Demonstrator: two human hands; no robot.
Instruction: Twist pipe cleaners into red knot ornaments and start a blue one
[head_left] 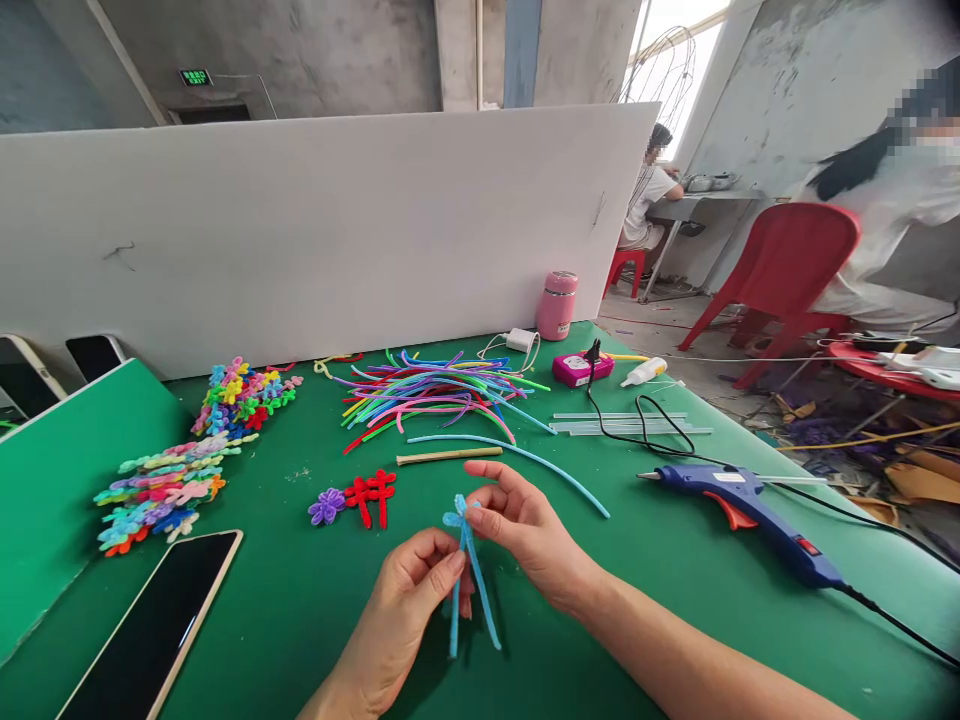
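Observation:
Between my two hands is a light blue pipe cleaner (475, 572), bent into small loops at its top with two straight ends hanging down. My left hand (409, 600) pinches it just below the loops. The thumb and forefinger of my right hand (517, 525) grip the looped top, with the other fingers raised. Left of my hands lie a purple pipe-cleaner flower (327, 507) and red bent pipe-cleaner pieces (370, 495). Just beyond are a thin wooden stick (450, 456) and a loose light blue pipe cleaner (555, 466).
A pile of coloured pipe cleaners (442, 390) lies at the back. Finished flowers (161, 490) are stacked left, near a phone (154, 625). To the right are a blue glue gun (750, 505) with its cord, clear glue sticks (630, 425) and a pink bottle (557, 305). People sit beyond.

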